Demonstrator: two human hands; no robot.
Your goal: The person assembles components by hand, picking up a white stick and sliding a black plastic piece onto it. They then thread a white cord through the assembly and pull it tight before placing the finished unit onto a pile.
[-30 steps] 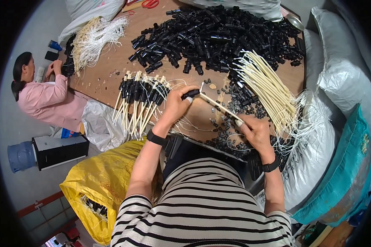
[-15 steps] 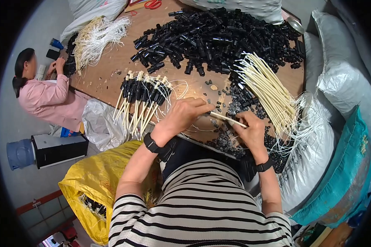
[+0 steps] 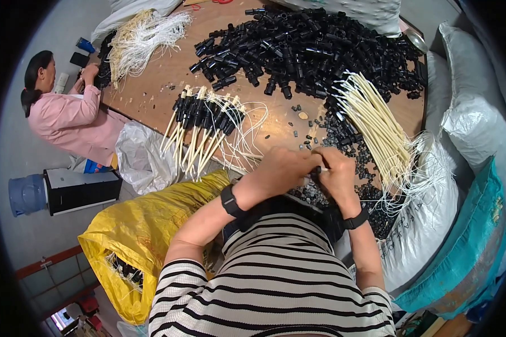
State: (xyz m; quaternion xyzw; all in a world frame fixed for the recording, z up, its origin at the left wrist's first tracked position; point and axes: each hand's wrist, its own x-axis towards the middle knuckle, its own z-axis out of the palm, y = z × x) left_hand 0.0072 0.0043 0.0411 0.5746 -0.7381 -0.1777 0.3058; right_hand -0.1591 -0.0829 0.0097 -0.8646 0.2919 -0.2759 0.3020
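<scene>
My left hand [image 3: 284,171] and my right hand [image 3: 337,173] meet over the table's near edge, fingers closed and touching. Between them a small black piece [image 3: 319,169] shows at my right fingertips. The thin cream tube in my left hand is mostly hidden by the fingers. Left of my hands lies a row of cream tubes with black sockets [image 3: 205,118] and white wires. To the right rests a bundle of plain cream tubes [image 3: 376,126] with white cords. Small dark pieces [image 3: 348,149] are scattered beside my right hand.
A large heap of black plastic sockets [image 3: 298,50] covers the far table [image 3: 152,106]. White wire bundles [image 3: 152,45] lie at far left, near a seated person in pink [image 3: 76,121]. A yellow sack [image 3: 146,224] stands at my left; white sacks [image 3: 472,101] and a teal sack [image 3: 461,253] crowd my right.
My hands have come together and nearer to my body. The cream tube, earlier stretched visibly between them, is now mostly hidden. The whole view has shifted slightly.
</scene>
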